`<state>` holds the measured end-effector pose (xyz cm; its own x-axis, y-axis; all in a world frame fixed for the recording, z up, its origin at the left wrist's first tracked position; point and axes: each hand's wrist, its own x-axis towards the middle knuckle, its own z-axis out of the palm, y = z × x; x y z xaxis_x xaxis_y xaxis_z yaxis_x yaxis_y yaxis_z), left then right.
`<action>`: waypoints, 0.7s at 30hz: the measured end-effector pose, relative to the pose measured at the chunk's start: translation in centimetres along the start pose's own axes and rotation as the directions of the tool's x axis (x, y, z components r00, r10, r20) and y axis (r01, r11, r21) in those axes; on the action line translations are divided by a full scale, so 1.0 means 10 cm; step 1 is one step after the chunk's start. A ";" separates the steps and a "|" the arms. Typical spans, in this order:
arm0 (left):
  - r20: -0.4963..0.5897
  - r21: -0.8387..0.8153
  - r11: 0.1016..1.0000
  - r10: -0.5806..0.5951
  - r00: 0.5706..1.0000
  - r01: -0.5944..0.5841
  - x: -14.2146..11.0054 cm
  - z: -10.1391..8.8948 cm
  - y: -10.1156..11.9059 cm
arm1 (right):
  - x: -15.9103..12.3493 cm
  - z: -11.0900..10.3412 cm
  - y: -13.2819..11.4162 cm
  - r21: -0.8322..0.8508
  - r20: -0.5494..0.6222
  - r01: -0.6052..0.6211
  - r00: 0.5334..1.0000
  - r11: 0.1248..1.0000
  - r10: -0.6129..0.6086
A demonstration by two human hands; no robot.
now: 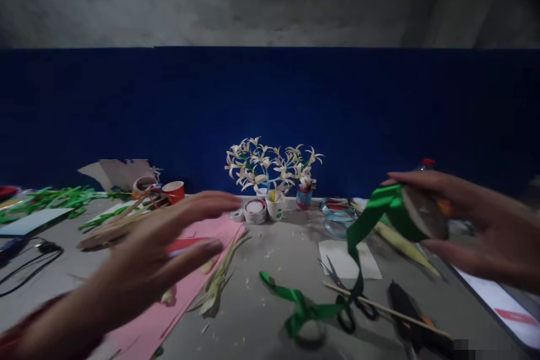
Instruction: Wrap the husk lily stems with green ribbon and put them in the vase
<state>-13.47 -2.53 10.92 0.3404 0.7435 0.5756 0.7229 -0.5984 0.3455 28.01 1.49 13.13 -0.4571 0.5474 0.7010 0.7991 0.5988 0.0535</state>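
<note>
My right hand [472,225] grips a roll of green ribbon [405,214] between thumb and fingers at the right. The loose end of the ribbon hangs down and curls on the grey table [248,315], crossing a pair of black-handled scissors [346,315]. Over the pink paper [143,320] my left hand [169,242] is raised, thumb and fingers apart, holding nothing. A thin wooden stick [392,310] lies across the scissors. Beside the pink paper rests a bundle of dry husk strips [219,284].
Pale artificial flowers [270,163] stand in cups at the back. Green stems [50,199] and a black cable [37,264] lie at left. Towards the right are a white paper square [350,259], a black glue gun [415,320] and a clear bottle with red cap [428,163].
</note>
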 end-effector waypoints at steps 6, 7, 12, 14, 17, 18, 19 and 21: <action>0.136 -0.677 0.735 0.093 0.986 0.024 0.74 0.71 0.75 | 0.16 0.22 -0.33 0.072 0.058 0.169 0.983 0.983 -0.173; 0.140 -0.706 0.706 0.058 0.988 0.058 0.78 0.81 0.80 | 0.15 0.25 -0.35 0.072 0.064 0.183 0.980 0.981 -0.187; 0.372 -0.860 0.347 -0.079 0.925 0.375 0.73 1.11 0.83 | 0.11 0.29 -0.37 -0.044 0.055 0.269 0.962 0.962 -0.267; 0.437 -0.862 0.240 -0.096 0.894 0.447 0.58 1.15 0.78 | 0.10 0.28 -0.34 -0.093 -0.014 0.237 0.971 0.967 -0.240; 0.575 -0.794 0.166 -0.110 0.811 0.585 0.26 1.13 0.64 | 0.10 0.23 -0.18 -0.142 -0.203 -0.024 0.979 0.990 -0.006; 0.626 -0.753 0.157 -0.130 0.769 0.639 0.14 1.09 0.57 | 0.10 0.20 -0.10 -0.144 -0.274 -0.143 0.957 0.979 0.100; 0.656 -0.725 0.148 -0.153 0.739 0.673 0.03 1.04 0.49 | 0.10 0.18 0.00 -0.141 -0.325 -0.265 0.922 0.954 0.208; 0.703 -0.660 0.165 -0.210 0.679 0.733 -0.16 0.90 0.30 | 0.07 0.16 0.24 -0.130 -0.399 -0.459 0.835 0.879 0.378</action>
<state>-6.41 -2.87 4.32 0.5020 0.8408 -0.2025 -0.0281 0.2499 0.9679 28.93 4.25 12.61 0.0759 0.4499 0.8899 0.9629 0.1988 -0.1826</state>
